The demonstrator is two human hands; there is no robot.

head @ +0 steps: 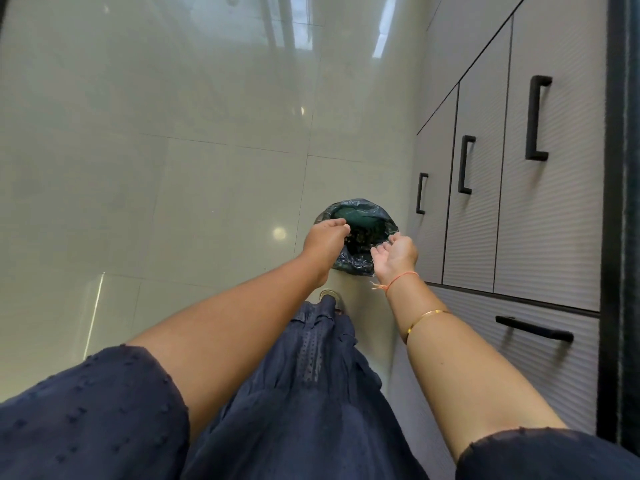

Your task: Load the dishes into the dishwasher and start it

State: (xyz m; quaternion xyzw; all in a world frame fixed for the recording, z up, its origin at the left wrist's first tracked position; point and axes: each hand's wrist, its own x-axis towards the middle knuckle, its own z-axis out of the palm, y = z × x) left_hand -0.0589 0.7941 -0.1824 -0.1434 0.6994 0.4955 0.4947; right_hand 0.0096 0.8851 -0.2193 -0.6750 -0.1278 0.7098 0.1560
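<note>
A dark blue dress fills the foreground, hiding all but one shoe tip. Both bare arms reach out over a bag-lined bin on the glossy tiled floor. The left hand, back up with its fingers together, covers the bin's near rim. The right hand lies palm up, loosely curled and empty. Grey cabinets stand on the right. The bin's contents are hard to make out, and this view does not show where the dishes or dishwasher are.

Two hands, one bin, four handles.
</note>
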